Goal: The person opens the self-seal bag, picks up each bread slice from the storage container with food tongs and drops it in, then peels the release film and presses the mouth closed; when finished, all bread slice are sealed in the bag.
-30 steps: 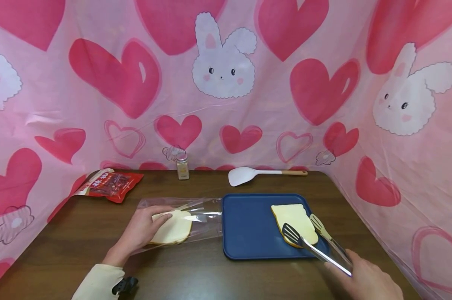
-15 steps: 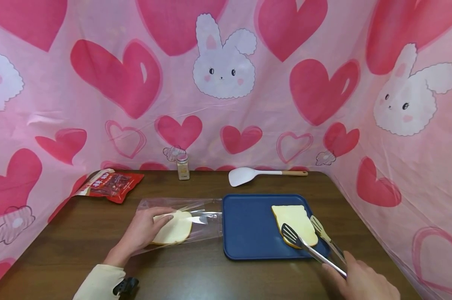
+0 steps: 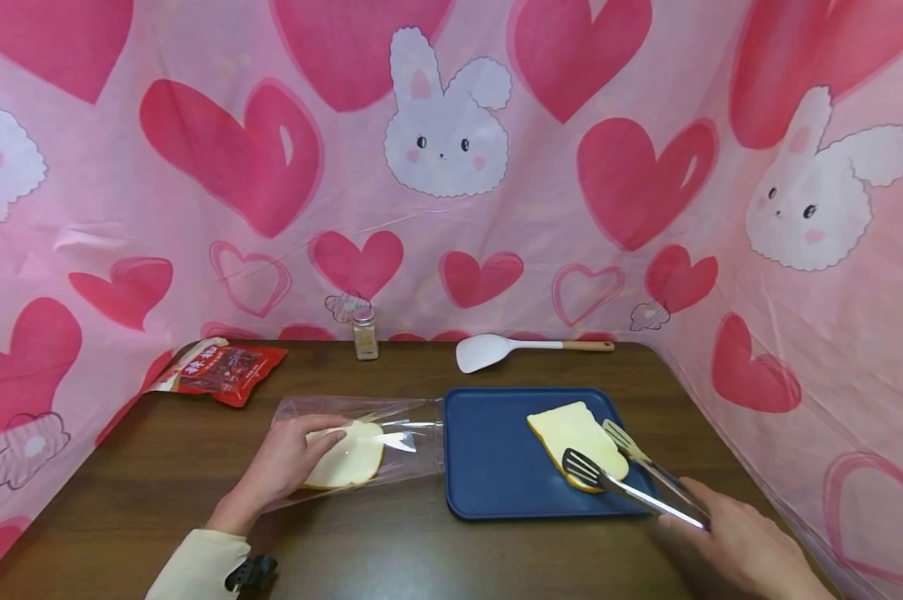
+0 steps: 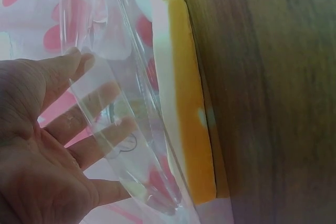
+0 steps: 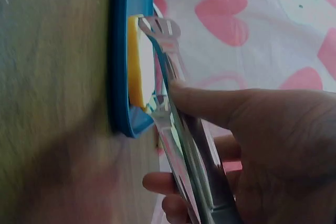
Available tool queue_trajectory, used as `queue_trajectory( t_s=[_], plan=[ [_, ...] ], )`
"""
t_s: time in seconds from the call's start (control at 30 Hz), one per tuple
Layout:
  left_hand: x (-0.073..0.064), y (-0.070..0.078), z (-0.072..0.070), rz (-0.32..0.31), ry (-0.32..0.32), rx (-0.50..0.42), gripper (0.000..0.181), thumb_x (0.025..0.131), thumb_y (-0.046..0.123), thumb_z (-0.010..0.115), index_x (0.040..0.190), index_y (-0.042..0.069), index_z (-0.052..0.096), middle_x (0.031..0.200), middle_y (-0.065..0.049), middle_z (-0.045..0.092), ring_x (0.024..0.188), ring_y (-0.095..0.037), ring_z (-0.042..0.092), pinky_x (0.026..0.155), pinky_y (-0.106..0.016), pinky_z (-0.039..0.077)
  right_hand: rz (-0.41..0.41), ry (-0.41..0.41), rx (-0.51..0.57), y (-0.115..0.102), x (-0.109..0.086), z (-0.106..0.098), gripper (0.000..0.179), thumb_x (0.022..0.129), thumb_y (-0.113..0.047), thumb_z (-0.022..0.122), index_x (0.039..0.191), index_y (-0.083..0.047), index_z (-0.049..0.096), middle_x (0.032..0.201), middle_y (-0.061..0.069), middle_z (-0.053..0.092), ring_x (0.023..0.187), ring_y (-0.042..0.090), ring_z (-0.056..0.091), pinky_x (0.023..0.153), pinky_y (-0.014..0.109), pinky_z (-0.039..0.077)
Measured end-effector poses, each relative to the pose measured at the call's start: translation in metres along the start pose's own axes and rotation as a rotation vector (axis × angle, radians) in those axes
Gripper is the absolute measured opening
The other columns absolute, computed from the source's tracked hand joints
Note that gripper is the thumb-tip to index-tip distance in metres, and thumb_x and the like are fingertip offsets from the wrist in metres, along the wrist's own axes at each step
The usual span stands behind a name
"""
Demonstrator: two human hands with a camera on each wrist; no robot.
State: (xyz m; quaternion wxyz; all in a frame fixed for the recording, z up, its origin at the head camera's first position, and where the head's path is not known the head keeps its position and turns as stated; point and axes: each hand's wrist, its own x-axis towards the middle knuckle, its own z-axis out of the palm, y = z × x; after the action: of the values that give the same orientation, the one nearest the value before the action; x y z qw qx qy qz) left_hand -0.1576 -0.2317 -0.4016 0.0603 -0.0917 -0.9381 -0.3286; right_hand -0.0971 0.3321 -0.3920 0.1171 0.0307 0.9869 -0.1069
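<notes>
Fingers of the right hand (image 3: 747,550) curl round metal tongs (image 3: 631,475), whose tips straddle a bread slice (image 3: 575,442) on the blue tray (image 3: 496,458), lower right. Left hand (image 3: 282,462) lies flat, fingers straight, on a clear bag (image 3: 391,433) holding another slice (image 3: 350,458), centre-left on the brown counter (image 3: 159,467), before pink heart-patterned curtains.
</notes>
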Motion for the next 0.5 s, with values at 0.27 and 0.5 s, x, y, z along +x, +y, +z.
queue_trajectory(
  t_s=[0.27, 0.5],
  plan=[
    [0.0, -0.001, 0.001, 0.003, 0.002, 0.004, 0.025, 0.099, 0.019, 0.075, 0.122, 0.012, 0.08, 0.125, -0.014, 0.078, 0.121, -0.039, 0.07, 0.102, -0.062, 0.055, 0.053, -0.001, 0.065, -0.002, -0.005, 0.002, 0.093, 0.089, -0.071, 0.069, 0.144, 0.002, 0.053, 0.102, 0.016, 0.07, 0.091, 0.029, 0.065, 0.073, 0.062, 0.057],
    [0.0, -0.002, 0.001, 0.021, 0.016, 0.013, 0.024, 0.098, 0.018, 0.075, 0.121, 0.012, 0.08, 0.121, -0.013, 0.079, 0.119, -0.038, 0.071, 0.101, -0.062, 0.055, 0.155, -0.053, 0.074, -0.012, -0.013, 0.01, 0.109, 0.081, -0.083, 0.066, 0.143, 0.005, 0.05, 0.097, 0.014, 0.067, 0.083, 0.025, 0.06, 0.07, 0.059, 0.057]
  ],
)
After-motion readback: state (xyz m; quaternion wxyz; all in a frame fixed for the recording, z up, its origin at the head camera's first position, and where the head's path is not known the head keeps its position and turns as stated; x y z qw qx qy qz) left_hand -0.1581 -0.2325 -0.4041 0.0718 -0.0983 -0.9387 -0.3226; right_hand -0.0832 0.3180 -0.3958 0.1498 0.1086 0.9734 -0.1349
